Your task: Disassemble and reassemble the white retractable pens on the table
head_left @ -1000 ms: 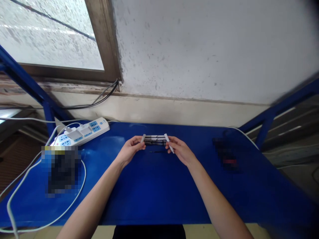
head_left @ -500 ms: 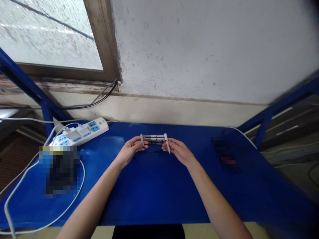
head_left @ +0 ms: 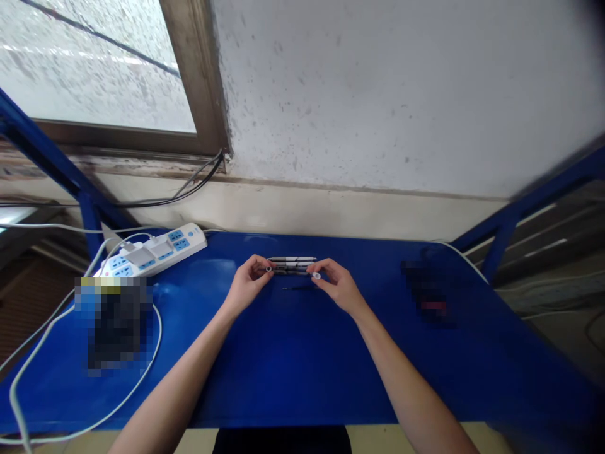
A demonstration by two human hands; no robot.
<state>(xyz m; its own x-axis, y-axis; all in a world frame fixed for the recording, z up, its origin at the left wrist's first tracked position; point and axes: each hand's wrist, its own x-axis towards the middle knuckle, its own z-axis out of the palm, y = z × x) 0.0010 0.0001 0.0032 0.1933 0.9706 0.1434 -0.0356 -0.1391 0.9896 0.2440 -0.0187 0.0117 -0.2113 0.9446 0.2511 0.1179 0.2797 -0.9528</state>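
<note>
My left hand [head_left: 246,282] pinches a small pen part [head_left: 268,269] between thumb and fingers; its round open end faces me. My right hand [head_left: 339,285] grips another white pen part [head_left: 316,275], also turned end-on towards me. Between and just behind the fingertips, white-and-black pens [head_left: 295,261] lie side by side, with darker slim pens or refills [head_left: 290,271] nearer me. A thin black refill [head_left: 297,288] lies on the blue tabletop [head_left: 293,353], in front of the others. The fingers hide most of both held parts.
A white power strip [head_left: 191,236] with plugged-in adapters stands at the back left. Below it sits a blurred dark object [head_left: 118,328], ringed by a white cable [head_left: 158,334]. Another blurred dark item [head_left: 425,293] lies on the right. The wall [head_left: 331,214] runs behind the table.
Both held parts have tipped from lying lengthwise in view to pointing their ends at me. The hands have shifted only slightly; the pens on the table have stayed put.
</note>
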